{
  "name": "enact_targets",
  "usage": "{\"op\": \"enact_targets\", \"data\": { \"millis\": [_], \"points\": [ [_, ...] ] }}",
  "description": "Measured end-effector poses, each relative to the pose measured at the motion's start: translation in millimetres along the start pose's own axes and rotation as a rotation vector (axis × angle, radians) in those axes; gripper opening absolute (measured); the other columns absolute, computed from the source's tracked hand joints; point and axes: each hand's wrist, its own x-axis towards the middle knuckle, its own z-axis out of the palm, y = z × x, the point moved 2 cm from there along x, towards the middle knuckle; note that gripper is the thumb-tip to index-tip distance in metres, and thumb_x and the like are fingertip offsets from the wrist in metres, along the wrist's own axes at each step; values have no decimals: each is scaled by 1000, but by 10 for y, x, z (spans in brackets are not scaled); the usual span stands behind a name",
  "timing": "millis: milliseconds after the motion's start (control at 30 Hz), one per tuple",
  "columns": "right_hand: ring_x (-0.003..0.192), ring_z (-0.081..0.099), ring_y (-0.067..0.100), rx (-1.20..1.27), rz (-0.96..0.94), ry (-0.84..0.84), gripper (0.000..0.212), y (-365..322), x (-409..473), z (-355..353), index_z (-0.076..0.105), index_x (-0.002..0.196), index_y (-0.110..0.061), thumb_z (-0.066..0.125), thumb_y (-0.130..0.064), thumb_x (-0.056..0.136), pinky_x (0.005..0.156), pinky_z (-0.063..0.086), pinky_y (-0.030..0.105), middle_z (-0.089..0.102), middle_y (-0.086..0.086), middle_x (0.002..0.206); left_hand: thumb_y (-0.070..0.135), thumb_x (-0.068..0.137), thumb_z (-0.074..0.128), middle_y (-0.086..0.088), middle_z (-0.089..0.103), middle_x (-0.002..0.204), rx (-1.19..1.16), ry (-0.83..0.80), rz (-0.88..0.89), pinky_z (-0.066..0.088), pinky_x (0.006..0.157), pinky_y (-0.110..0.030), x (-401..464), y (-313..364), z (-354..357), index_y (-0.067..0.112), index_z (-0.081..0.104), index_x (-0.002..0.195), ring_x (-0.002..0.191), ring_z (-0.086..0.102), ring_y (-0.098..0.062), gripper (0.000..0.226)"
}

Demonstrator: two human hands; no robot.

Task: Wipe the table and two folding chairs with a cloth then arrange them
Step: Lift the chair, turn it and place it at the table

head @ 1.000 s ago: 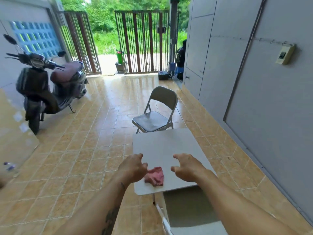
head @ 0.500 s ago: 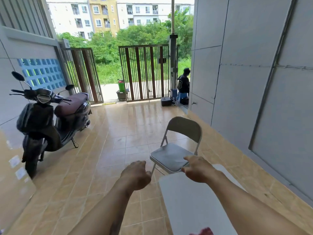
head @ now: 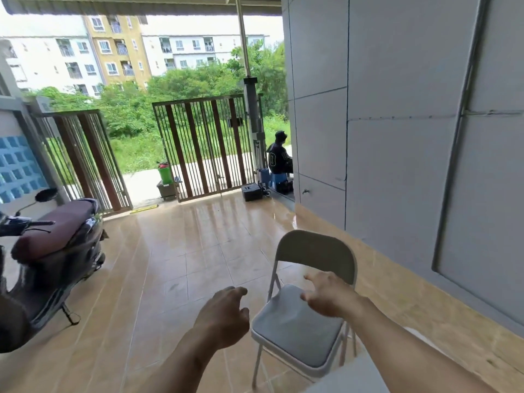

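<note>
Head view: folding chair [head: 300,327] backrest gateward.

A: What differs from a second ago?

B: The view has lifted. The table [head: 351,377], which filled the lower middle before, now shows only as a pale corner at the bottom edge, and the pink cloth on it has gone out of frame.

A: And the hands?

B: Both were over the table near the cloth. Now the left hand [head: 224,321] is out over the tiled floor, fingers loosely curled, holding nothing. The right hand [head: 329,297] reaches over the seat of the folding chair [head: 300,327], fingers spread.

A: The chair itself?

B: It looms larger and nearer.
</note>
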Motion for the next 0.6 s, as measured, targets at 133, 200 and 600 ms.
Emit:
{"op": "enact_targets", "data": {
  "millis": [133, 200, 600],
  "points": [
    [136, 44, 25, 18, 52, 25, 62, -160, 808, -89, 45, 145, -20, 54, -44, 89, 108, 37, 35, 46, 4, 151, 31, 95, 49, 7, 45, 150, -4, -21, 68, 34, 113, -32, 936, -163, -142, 27, 44, 145, 137, 40, -17, 50],
    [135, 45, 26, 5, 90, 29, 61, -232, 1158, -103, 47, 144, -19, 54, -43, 88, 108, 38, 35, 48, 5, 149, 30, 96, 49, 6, 46, 149, -17, -31, 105, 35, 112, -32, 1391, -238, -195, 26, 45, 144, 136, 42, -18, 49],
    [136, 44, 28, 106, 472, 150, 64, -682, 2998, 467, 43, 145, -20, 56, -44, 87, 110, 38, 40, 46, 6, 150, 21, 94, 52, 8, 60, 133, -61, -135, 495, 50, 100, -37, 3934, -1164, -55, 28, 56, 133, 119, 57, -16, 40]
  ]
}}
